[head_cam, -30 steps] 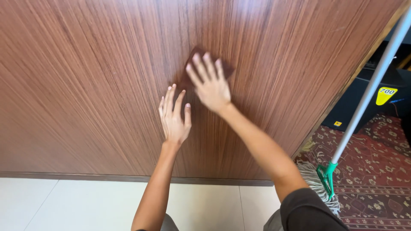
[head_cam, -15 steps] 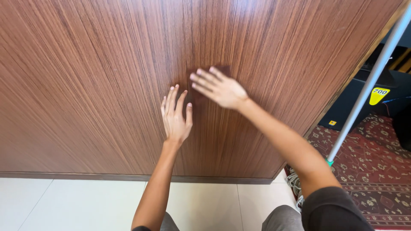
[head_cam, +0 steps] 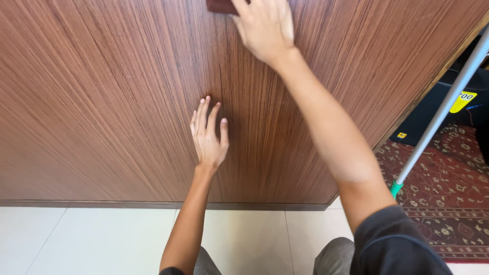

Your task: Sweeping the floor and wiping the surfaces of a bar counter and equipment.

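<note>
A large brown wood-grain panel point(head_cam: 102, 102) stands upright and fills most of the head view. My left hand point(head_cam: 209, 137) lies flat against it with the fingers together, holding nothing. My right hand point(head_cam: 265, 25) reaches high up the panel and presses a small dark brown pad point(head_cam: 220, 6) against the wood. Only the pad's lower edge shows at the top of the frame. My right arm stretches diagonally across the panel's right half.
White floor tiles point(head_cam: 76, 239) run along the panel's base. A mop with a grey pole point(head_cam: 443, 107) and green collar leans at the right. A dark red patterned rug point(head_cam: 448, 198) lies beyond the panel's right edge, with a dark box behind it.
My right hand has slid the dark pad upward along the panel, from beside my left hand to the top of the frame. My left hand has stayed flat in place.
</note>
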